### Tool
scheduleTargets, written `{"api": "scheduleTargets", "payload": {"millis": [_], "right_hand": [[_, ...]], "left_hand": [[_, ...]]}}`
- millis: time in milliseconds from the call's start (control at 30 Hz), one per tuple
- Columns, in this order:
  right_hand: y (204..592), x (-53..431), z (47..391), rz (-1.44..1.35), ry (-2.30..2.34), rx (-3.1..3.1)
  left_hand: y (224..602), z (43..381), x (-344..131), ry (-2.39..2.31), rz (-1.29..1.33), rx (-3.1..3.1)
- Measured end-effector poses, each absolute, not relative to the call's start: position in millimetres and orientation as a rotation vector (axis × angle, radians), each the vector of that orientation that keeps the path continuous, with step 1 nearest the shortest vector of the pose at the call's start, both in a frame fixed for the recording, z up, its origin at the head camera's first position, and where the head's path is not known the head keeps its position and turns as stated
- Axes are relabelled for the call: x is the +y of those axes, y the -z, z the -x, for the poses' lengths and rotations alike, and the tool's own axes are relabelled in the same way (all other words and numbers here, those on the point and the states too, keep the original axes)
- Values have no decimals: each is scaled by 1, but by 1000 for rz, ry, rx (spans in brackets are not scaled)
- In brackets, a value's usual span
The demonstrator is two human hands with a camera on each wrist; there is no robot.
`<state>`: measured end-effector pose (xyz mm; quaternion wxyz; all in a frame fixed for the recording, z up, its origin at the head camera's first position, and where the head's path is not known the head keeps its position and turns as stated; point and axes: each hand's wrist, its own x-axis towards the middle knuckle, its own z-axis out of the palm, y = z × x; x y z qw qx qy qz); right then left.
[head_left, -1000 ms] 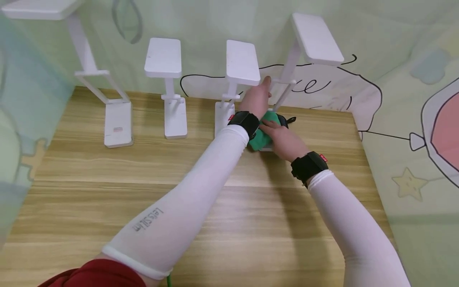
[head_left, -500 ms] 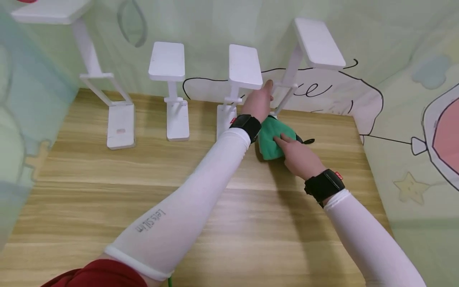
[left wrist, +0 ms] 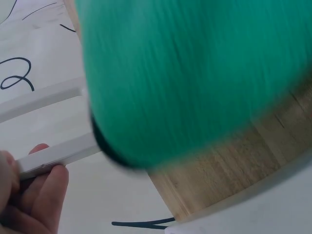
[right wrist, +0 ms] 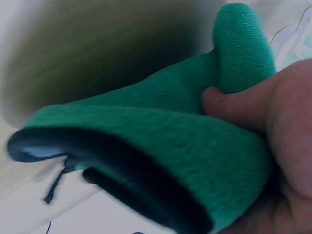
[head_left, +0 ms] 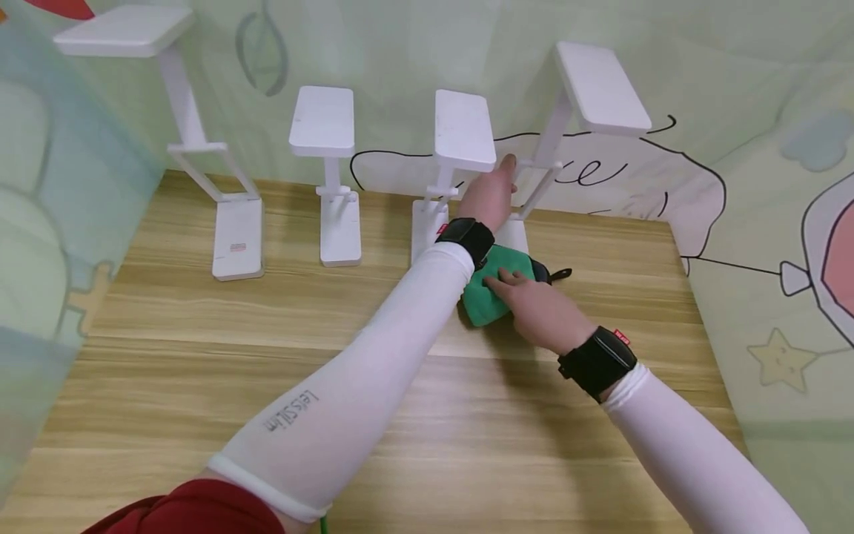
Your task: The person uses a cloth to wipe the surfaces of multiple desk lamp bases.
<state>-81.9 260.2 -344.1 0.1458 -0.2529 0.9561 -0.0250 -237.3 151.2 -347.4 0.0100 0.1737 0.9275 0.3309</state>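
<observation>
A green cloth mitt (head_left: 505, 261) with black trim and a hanging loop lies over part of the rightmost white desk lamp's base. My right hand (head_left: 547, 315) grips it; in the right wrist view the thumb presses into the cloth beside a thumb-like bulge of the mitt (right wrist: 146, 131). With my left hand (head_left: 488, 199) I hold a thin strut of that desk lamp (head_left: 603, 89). The left wrist view has my fingers curled around the strut (left wrist: 75, 152), while the green mitt fills much of the picture, blurred.
Several white desk lamps stand along the back of the wooden table (head_left: 427, 430): one at far left (head_left: 238, 241), one beside it (head_left: 340, 230), and one (head_left: 465, 130) partly behind my left hand. Printed cloth walls (head_left: 787, 297) enclose the table.
The right hand first slid the mitt right and slightly nearer, then back left and further toward me, uncovering the back of the lamp's base. The left hand keeps its hold.
</observation>
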Motion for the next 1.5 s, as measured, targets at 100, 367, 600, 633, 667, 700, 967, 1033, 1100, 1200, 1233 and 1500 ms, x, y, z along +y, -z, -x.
{"api": "scheduleTargets", "payload": {"millis": [100, 367, 600, 633, 667, 700, 967, 1033, 1100, 1200, 1233, 1500], "right_hand": [[351, 262, 105, 781, 131, 2777], [369, 282, 144, 763, 277, 2830], [369, 305, 136, 641, 272, 2862], [369, 308, 132, 629, 268, 2865], [368, 311, 129, 617, 264, 2867], [366, 313, 125, 611, 255, 2866], [349, 317, 86, 586, 111, 2798], [347, 314, 78, 619, 63, 2784], [347, 310, 72, 662, 31, 2773], [348, 303, 67, 725, 13, 2763], [348, 301, 65, 741, 8, 2763], [356, 280, 73, 885, 43, 2785]], "left_hand": [[347, 239, 151, -998, -549, 2902], [348, 239, 151, -984, -563, 2900], [348, 240, 151, -990, -585, 2909], [348, 239, 151, -1004, -575, 2902], [348, 239, 151, -1014, -569, 2898], [348, 238, 151, -1022, -563, 2892], [347, 235, 151, -1046, -544, 2892], [347, 236, 151, -1049, -530, 2889], [348, 238, 150, -1046, -528, 2890], [349, 239, 150, -1041, -535, 2897], [349, 240, 150, -1042, -540, 2899], [348, 239, 150, -1034, -550, 2890]]}}
